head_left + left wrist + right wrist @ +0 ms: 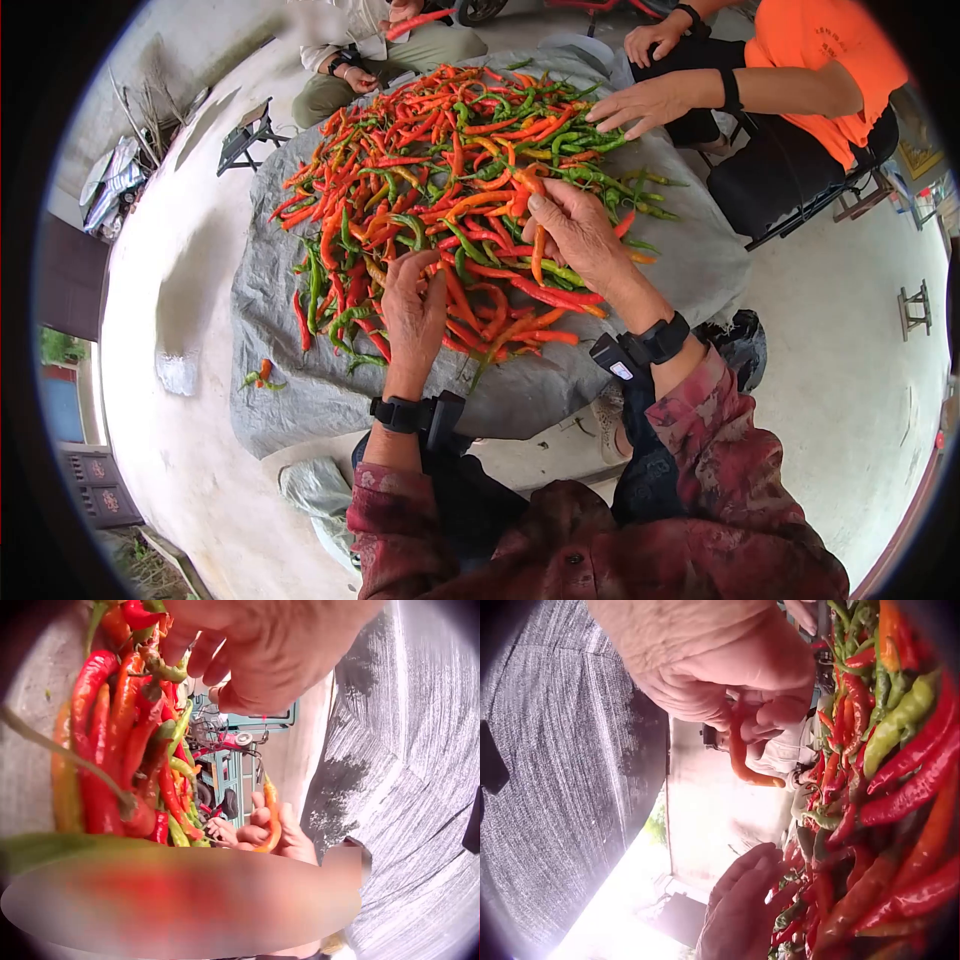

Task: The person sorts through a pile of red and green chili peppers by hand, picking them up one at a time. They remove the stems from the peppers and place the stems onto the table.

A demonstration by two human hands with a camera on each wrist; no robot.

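A large heap of red, orange and green chili peppers (400, 190) lies on a grey cloth (270, 330). The right hand (585, 235) is raised over the heap's right side, its fingers curled round an orange-red pepper (539, 255); in the right wrist view that pepper (742, 761) hangs curved below the fingers. The left hand (413, 315) rests at the near part of the heap, fingers bent down among red peppers; in the left wrist view the left hand (262, 660) is over the peppers, and what its fingertips touch is hidden.
Across the cloth sits a person (350, 40) with a red pepper in one hand. At the right, a person in orange (830, 70) reaches an arm over the heap. A small stool (250, 137) stands left, another stool (914, 308) right. A few peppers (264, 375) lie apart, left.
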